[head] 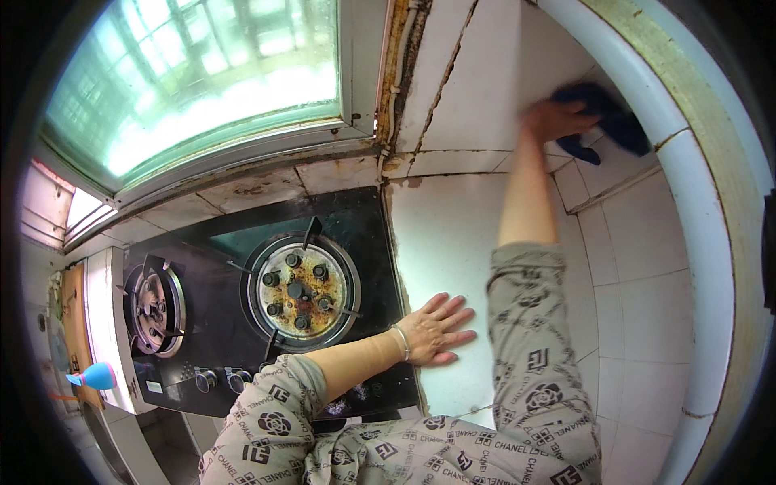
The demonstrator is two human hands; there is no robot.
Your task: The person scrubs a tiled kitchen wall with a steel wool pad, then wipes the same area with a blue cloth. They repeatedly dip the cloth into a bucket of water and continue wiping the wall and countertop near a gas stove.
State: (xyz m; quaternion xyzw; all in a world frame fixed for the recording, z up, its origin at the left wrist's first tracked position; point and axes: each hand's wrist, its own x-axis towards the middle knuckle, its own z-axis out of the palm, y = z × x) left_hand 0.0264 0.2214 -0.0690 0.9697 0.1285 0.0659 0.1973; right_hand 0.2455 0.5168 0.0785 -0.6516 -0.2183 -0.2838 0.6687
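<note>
My right hand (pixel 555 120) is stretched far forward and presses a dark blue cloth (pixel 612 118) against the white wall tiles (pixel 479 79); hand and cloth are blurred. Spread flat, my left hand (pixel 436 333) rests palm down on the white countertop (pixel 448 242), close to the stove's edge, with nothing in it. A bracelet (pixel 403 342) circles that wrist. To the left of this hand lies a black glass gas stove (pixel 212 267) with a large burner (pixel 303 291), whose plate is stained brown.
A second burner (pixel 154 309) and control knobs (pixel 206 381) are on the stove. Farther left are a blue spray bottle (pixel 100 376) and a wooden board (pixel 76 327). A framed window (pixel 212 91) stands behind the stove. Rounded pale tile edging (pixel 679 182) curves along the right.
</note>
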